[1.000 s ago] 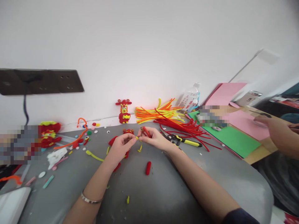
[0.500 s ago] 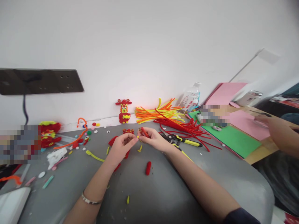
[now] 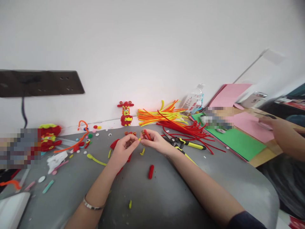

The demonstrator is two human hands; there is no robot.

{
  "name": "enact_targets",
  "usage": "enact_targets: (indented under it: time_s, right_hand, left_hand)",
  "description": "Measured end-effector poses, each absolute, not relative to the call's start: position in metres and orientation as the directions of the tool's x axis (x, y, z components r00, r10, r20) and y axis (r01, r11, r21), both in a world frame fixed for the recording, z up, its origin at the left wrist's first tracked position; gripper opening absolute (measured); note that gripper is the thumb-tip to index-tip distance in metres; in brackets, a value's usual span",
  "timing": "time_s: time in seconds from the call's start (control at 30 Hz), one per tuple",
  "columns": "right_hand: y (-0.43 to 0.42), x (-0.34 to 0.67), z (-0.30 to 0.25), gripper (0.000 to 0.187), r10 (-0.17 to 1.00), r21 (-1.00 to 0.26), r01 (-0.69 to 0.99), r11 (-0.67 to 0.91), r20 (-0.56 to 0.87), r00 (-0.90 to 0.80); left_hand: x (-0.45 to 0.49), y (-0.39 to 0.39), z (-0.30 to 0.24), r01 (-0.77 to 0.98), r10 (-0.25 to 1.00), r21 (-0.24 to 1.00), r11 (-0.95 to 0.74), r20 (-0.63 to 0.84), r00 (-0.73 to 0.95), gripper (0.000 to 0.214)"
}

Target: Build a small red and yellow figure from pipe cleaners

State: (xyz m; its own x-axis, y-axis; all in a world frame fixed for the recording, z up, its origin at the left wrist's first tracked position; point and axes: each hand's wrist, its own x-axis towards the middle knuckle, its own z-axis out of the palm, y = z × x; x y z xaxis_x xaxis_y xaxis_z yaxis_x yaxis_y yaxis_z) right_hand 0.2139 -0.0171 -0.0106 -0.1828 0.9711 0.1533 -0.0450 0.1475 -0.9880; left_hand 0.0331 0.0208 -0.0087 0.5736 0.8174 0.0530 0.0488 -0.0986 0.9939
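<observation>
My left hand (image 3: 125,148) is closed in a pinch on a small yellow pipe cleaner piece (image 3: 139,139), whose other end meets my right fingertips. Tucked in my right hand (image 3: 156,142) is a red lighter (image 3: 146,135), its metal top pointing up and left. Red pipe cleaner parts lie partly hidden behind my left hand. Close by on the table are a short yellow twist (image 3: 142,151), a red fuzzy roll (image 3: 151,171) and a yellow scrap (image 3: 130,204). A finished red and yellow figure (image 3: 126,113) stands upright against the wall.
Bundles of orange-yellow pipe cleaners (image 3: 162,116) and red pipe cleaners (image 3: 190,130) lie behind yellow-black pliers (image 3: 183,142). A plastic bottle (image 3: 194,98) leans at the back. Green paper (image 3: 240,143) lies right, near another person's hand (image 3: 283,133). Pompoms and scraps litter the left.
Both hands stay nearly in place, with slight finger movement at the yellow piece. The view has shifted very slightly.
</observation>
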Motion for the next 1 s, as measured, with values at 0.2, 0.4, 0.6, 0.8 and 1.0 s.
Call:
enact_targets:
  time_s: [0.2, 0.4, 0.6, 0.8, 1.0]
  right_hand:
    - [-0.012, 0.225, -0.017, 0.053, 0.977, -0.987, -0.133, 0.090, 0.114, -0.181]
    - [-0.014, 0.226, -0.013, 0.055, 0.979, -0.977, 0.164, 0.136, 0.107, -0.173]
    - [-0.018, 0.220, -0.005, 0.046, 0.975, -0.945, 0.283, 0.166, 0.114, -0.192]
    - [-0.017, 0.218, -0.006, 0.040, 0.973, -0.939, 0.302, 0.163, 0.104, -0.204]
    - [-0.018, 0.219, -0.006, 0.039, 0.974, -0.931, 0.322, 0.173, 0.114, -0.196]
  left_hand:
    - [0.033, 0.020, -0.006, 0.028, 0.826, 1.000, -0.001, -0.015, 0.563, 0.031]
    - [0.033, 0.020, -0.005, 0.042, 0.821, 0.998, 0.046, -0.061, 0.567, 0.034]
    - [0.033, 0.020, -0.004, 0.050, 0.795, 0.998, 0.036, -0.059, 0.603, 0.036]
    - [0.033, 0.021, -0.007, 0.044, 0.790, 0.998, 0.041, -0.059, 0.610, 0.035]
    - [0.032, 0.021, -0.007, 0.041, 0.787, 0.998, 0.053, -0.067, 0.613, 0.036]
